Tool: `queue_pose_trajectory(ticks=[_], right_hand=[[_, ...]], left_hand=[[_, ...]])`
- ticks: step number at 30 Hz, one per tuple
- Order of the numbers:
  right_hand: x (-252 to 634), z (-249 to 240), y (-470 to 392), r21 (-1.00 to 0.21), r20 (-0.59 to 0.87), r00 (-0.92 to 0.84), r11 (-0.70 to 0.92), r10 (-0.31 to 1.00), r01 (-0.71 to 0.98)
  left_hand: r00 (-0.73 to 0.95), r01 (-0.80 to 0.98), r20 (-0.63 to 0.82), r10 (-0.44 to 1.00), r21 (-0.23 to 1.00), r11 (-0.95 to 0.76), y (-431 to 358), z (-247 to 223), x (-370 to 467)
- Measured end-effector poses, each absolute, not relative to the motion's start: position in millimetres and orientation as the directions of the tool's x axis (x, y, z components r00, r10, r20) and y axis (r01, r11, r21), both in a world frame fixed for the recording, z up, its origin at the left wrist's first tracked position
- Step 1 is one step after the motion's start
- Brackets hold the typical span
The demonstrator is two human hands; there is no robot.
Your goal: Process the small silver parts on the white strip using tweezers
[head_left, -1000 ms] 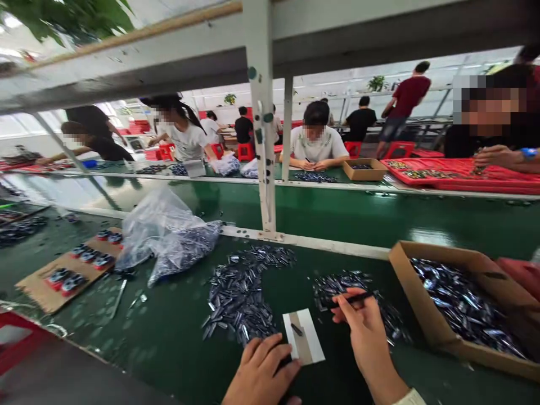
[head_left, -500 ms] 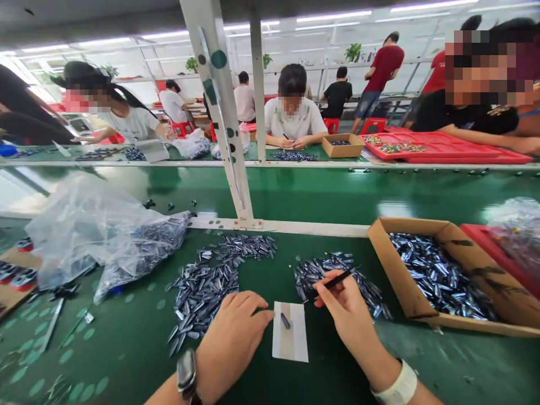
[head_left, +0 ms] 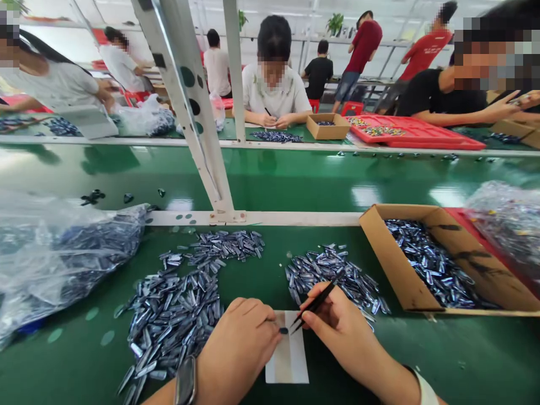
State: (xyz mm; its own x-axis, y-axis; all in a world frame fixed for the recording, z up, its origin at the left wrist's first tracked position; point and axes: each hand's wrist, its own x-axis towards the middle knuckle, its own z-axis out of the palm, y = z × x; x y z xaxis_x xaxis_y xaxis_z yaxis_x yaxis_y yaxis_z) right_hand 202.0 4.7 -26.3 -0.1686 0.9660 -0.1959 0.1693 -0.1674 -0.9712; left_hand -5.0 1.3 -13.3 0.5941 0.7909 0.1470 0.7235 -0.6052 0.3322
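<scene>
My left hand [head_left: 240, 343] is closed, its fingertips pinching one small dark glossy piece [head_left: 284, 331] over the white card [head_left: 300, 360]. A beige strip runs down the middle of that card. In my right hand [head_left: 343, 332] is a pair of black tweezers [head_left: 317, 302], pointing down and left. The tweezer tips are slightly apart, just right of the piece. Left of my left hand spreads a large heap of similar shiny pieces [head_left: 177, 315]. Another heap [head_left: 324, 267] lies behind my right hand, partly covered by it.
A cardboard box [head_left: 382, 261] full of dark pieces stands at the right, beside a red tray [head_left: 459, 216] and a clear bag [head_left: 506, 219]. At the left sits a plastic bag [head_left: 84, 264] of pieces. A white post [head_left: 189, 112] rises ahead; people work across the green conveyor [head_left: 287, 174].
The piece lying on the card is now up between my left fingertips. My right hand has moved left, bringing the tweezer tips over the card. The view has shifted.
</scene>
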Motion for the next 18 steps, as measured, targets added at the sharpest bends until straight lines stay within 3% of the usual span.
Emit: queue_pose_trajectory(ticks=[6,18], right_hand=[[200.0,-21.6,5.6,-0.947,-0.23,-0.15,-0.186,0.961,0.262],[201.6,-25.9,6.8,-0.933,-0.275,-0.123,-0.233,0.954,0.274]], left_hand=[[0.583,0.686,0.247,0.774,0.36,-0.632,2.1,-21.9,-7.2],[0.576,0.688,0.182,0.797,0.419,-0.592,5.3,-18.3,-8.6]])
